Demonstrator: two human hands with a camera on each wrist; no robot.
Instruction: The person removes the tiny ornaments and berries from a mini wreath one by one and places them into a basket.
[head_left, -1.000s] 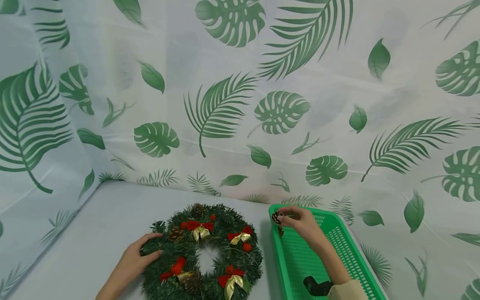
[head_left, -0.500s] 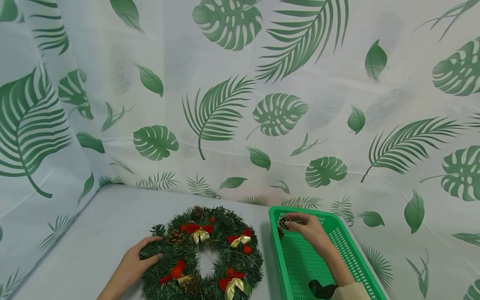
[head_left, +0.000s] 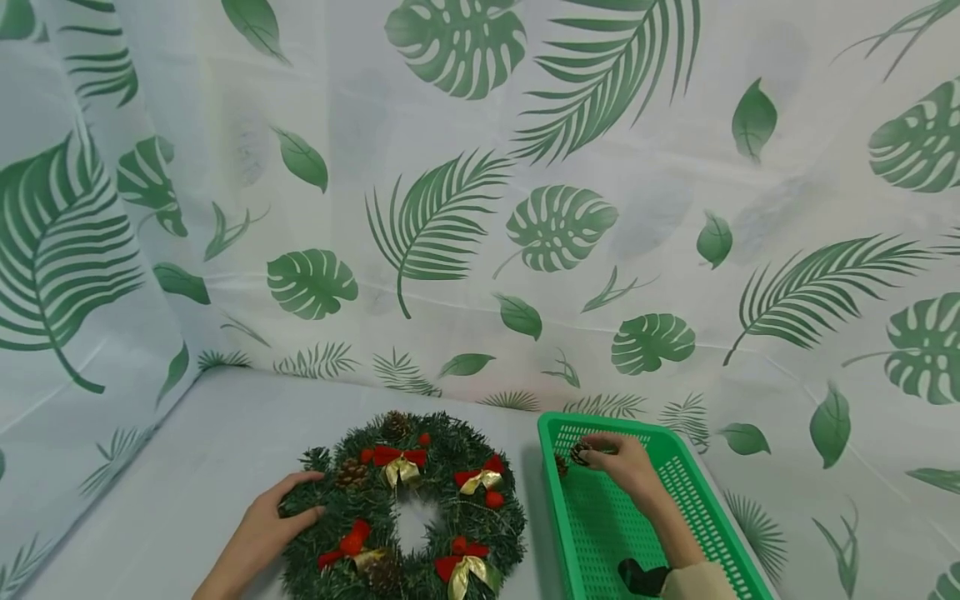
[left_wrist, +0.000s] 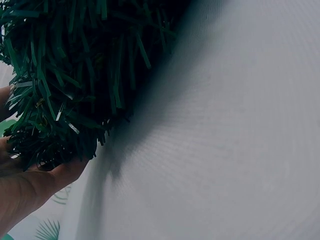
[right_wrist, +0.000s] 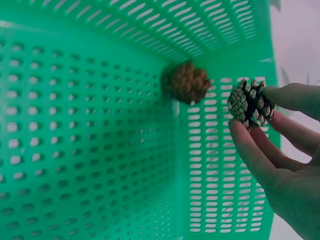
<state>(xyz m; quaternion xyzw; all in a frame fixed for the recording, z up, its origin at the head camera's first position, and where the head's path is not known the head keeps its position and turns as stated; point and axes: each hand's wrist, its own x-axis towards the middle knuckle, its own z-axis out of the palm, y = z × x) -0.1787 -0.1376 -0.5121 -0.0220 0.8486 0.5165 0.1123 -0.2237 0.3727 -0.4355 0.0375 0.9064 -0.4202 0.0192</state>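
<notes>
My right hand (head_left: 626,465) pinches a dark pine cone with pale scale tips (right_wrist: 250,102) between thumb and fingers, inside the far left part of a green plastic basket (head_left: 555,517). A browner pine cone (right_wrist: 189,83) lies in the basket's corner, apart from the held one. My left hand (head_left: 273,517) grips the left edge of a green tinsel wreath (head_left: 495,450), thumb and fingers around its outer rim. Red and gold bows (head_left: 400,463), red balls and several pine cones decorate the wreath. In the left wrist view the tinsel (left_wrist: 75,75) hides part of the fingers.
A black object (head_left: 643,577) lies in the near part of the basket, partly hidden by the right sleeve (head_left: 699,583). The white table (head_left: 247,417) meets a leaf-patterned cloth backdrop (head_left: 450,350) behind and at the left.
My right hand has moved right and lower into the basket with the pine cone, away from the basket's left rim. The left hand stays on the wreath.
</notes>
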